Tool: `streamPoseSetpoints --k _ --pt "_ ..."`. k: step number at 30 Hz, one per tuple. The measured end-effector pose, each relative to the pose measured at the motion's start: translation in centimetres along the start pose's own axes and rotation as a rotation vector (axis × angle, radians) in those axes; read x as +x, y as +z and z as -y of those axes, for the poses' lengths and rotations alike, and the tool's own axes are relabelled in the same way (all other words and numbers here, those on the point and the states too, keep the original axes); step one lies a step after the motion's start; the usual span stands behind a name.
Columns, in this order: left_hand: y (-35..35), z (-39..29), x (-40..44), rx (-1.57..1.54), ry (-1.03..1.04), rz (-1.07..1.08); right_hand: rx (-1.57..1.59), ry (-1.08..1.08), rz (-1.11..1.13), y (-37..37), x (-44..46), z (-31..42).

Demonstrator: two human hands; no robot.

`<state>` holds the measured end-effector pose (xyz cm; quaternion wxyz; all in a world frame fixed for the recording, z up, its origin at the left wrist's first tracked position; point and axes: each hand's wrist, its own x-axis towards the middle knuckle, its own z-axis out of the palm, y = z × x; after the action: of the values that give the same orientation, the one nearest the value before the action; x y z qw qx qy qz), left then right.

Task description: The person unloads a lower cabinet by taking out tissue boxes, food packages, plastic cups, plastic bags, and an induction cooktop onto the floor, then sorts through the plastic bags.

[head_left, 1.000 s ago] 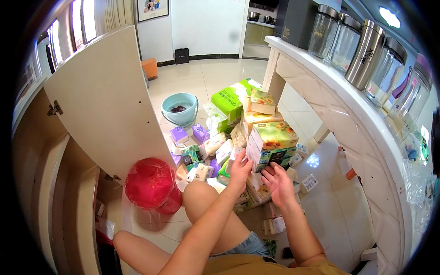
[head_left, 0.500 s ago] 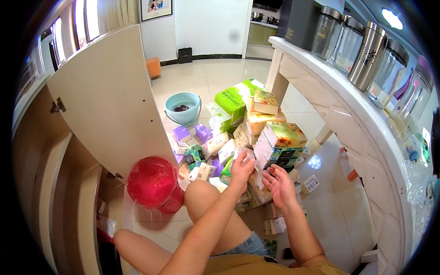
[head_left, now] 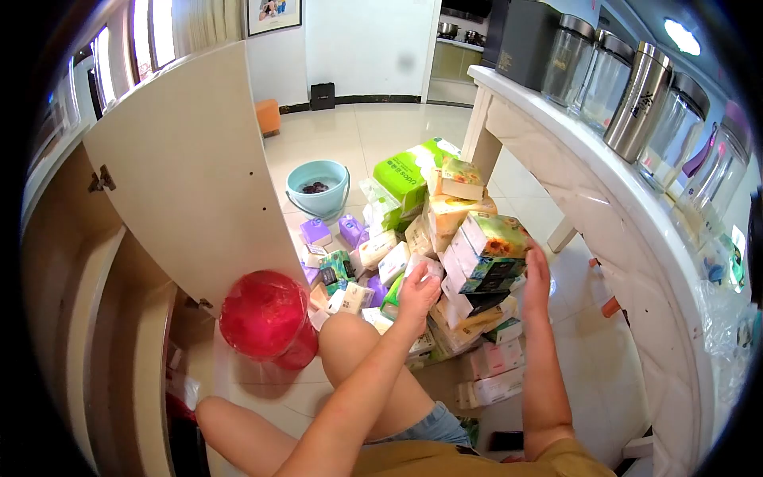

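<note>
Lays right hand [head_left: 538, 280], unclenched, against stack [head_left: 487, 269] at right, likely to steady its lean; cups left hand [head_left: 419, 295] loosely opposite, clamping nothing visible. Cannot tell whether touching there.

Lettering on green pack [head_left: 404, 176], dark characters on steel flask [head_left: 640, 103], none legible
</note>
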<state>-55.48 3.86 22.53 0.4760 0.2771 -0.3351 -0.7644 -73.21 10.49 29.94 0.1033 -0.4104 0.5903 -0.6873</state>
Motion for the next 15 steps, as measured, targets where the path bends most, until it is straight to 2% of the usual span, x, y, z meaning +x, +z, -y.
streamPoseSetpoints --k 1,3,4,6,12,15 --pt "0.2 0.0 -0.1 -0.002 0.001 -0.006 0.001 0.027 0.087 0.1 -0.1 -0.8" --pt "0.3 -0.2 -0.2 0.013 -0.115 0.112 -0.028 -0.015 0.070 0.6 -0.6 -1.3" --pt "0.1 0.0 -0.2 0.017 -0.116 0.110 -0.072 -0.048 0.077 0.8 -0.8 -1.1" --pt "0.0 0.2 -0.3 0.042 -0.129 0.270 -0.115 -0.078 0.078 0.8 -1.2 -0.5" --pt "0.4 -0.1 -0.4 -0.019 -0.086 0.201 -0.195 -0.085 0.174 0.0 -1.3 -0.2" --pt "0.1 0.3 0.1 0.018 -0.055 0.229 -0.071 -0.061 0.179 0.1 -1.6 -0.1"
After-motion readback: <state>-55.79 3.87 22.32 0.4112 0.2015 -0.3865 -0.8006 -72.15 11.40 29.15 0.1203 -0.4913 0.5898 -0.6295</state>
